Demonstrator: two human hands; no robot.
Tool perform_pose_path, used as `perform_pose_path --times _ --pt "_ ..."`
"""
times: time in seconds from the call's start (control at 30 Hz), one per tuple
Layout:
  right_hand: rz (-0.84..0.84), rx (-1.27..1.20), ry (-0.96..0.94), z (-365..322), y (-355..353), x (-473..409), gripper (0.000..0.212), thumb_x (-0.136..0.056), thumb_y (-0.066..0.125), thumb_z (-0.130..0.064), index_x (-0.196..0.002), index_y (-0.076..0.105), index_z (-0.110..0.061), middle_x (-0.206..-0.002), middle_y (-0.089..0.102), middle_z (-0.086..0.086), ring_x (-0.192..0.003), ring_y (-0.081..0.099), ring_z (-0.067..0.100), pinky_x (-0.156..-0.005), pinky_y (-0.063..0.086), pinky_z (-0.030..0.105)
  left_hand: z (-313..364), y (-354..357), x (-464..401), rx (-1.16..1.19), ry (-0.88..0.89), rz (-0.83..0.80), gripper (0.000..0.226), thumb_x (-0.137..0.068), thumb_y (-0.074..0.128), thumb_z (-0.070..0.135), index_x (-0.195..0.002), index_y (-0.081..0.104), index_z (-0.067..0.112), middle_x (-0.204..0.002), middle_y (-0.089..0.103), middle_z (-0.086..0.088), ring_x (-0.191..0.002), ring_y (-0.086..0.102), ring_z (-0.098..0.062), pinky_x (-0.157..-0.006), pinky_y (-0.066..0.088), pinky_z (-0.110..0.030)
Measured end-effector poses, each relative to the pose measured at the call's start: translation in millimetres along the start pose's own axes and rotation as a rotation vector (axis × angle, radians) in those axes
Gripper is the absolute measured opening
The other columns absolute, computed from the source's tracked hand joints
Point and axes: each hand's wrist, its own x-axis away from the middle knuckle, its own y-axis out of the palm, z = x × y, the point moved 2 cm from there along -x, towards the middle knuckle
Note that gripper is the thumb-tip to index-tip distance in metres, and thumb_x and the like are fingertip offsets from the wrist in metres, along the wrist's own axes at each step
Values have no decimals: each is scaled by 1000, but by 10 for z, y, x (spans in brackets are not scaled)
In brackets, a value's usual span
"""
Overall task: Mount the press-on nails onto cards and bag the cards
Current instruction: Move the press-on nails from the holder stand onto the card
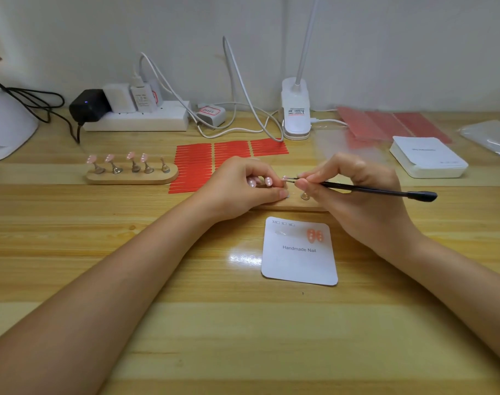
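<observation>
A white "Handmade Nail" card [299,260] lies on the desk with two pink nails [315,235] stuck near its top right. Just behind it is a wooden nail stand [291,206], mostly hidden by my hands. My left hand [243,186] rests on the stand, fingers curled around a small peg with pink dotted nails [268,181] beside them. My right hand [354,192] pinches black tweezers [377,191] whose tips grip a small pink nail [285,178]. A second wooden stand [132,176] at the left carries several pink nails on metal pegs.
Red adhesive strip sheets [203,163] lie behind my left hand. A stack of white cards [428,158] and clear bags [491,138] sit at the right. A power strip [137,118], cables and a clip lamp [295,109] line the back wall.
</observation>
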Motion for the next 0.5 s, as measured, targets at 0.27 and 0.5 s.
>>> perform_pose_path --times 0.27,0.5 --pt "10 -32 11 27 1 10 10 -76 70 -10 -79 61 -13 -79 63 -11 -75 64 5 -70 52 19 -4 6 -5 8 -3 -2 17 -76 74 12 -67 63 23 -74 58 12 -66 51 6 -67 37 -7" --pt "22 -38 46 13 2 4 13 -77 71 -7 -79 60 -15 -77 64 -5 -77 66 14 -73 53 22 -10 11 -9 -2 3 2 11 -76 74 12 -71 66 18 -73 59 13 -63 51 9 -66 36 -6"
